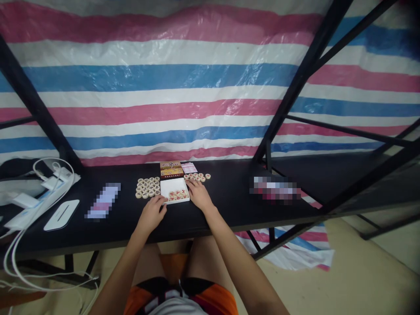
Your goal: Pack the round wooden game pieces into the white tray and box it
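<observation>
A small white box tray (167, 185) lies on the black table (229, 205) and holds several round wooden chess pieces (177, 195) with red marks. My left hand (151, 214) rests at the tray's near left corner with its fingers curled against the rim. My right hand (197, 194) lies just right of the tray, fingers stretched toward a short row of pieces (197, 176). A larger cluster of pieces (148, 187) sits left of the tray. Behind the tray lies the red and gold box lid (171, 169), with a pink leaflet (189, 167) beside it.
A white flat device (61, 214), white chargers and cables (49, 183) crowd the table's left end. Blurred items lie at left (102, 201) and right (274, 189). Black metal frame bars (295, 87) rise around the table. A striped tarp (164, 87) hangs behind.
</observation>
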Demonstrator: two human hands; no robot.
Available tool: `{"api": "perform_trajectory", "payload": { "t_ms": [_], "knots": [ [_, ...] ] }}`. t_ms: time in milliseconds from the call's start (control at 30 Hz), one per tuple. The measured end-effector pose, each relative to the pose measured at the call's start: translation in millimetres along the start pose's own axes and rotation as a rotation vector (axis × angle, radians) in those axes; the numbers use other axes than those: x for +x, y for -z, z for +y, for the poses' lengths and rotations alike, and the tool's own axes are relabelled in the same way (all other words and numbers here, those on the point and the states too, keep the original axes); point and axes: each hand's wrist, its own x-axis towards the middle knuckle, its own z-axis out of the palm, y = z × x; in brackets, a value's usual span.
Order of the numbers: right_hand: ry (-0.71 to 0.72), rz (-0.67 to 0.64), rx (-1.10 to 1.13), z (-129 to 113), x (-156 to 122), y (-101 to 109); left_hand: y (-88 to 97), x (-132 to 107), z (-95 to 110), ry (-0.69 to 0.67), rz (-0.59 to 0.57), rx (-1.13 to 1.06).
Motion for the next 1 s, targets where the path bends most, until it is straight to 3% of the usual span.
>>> {"api": "perform_trajectory", "payload": {
  "t_ms": [400, 600, 1000],
  "knots": [
    [-0.062, 0.071, 0.014, -0.4, -0.2, 0.1, 1.6, 0.7, 1.4, 0.009, -0.012, 0.008],
    [-0.066, -0.001, 0.004, 0.1, 0.3, -1.3, 0.8, 0.2, 0.9, 0.02, -0.018, -0.002],
    [-0.153, 0.023, 0.002, -0.6, -0.4, 2.2, 1.8, 0.8, 1.8, 0.022, -0.032, -0.015]
  ]
}}
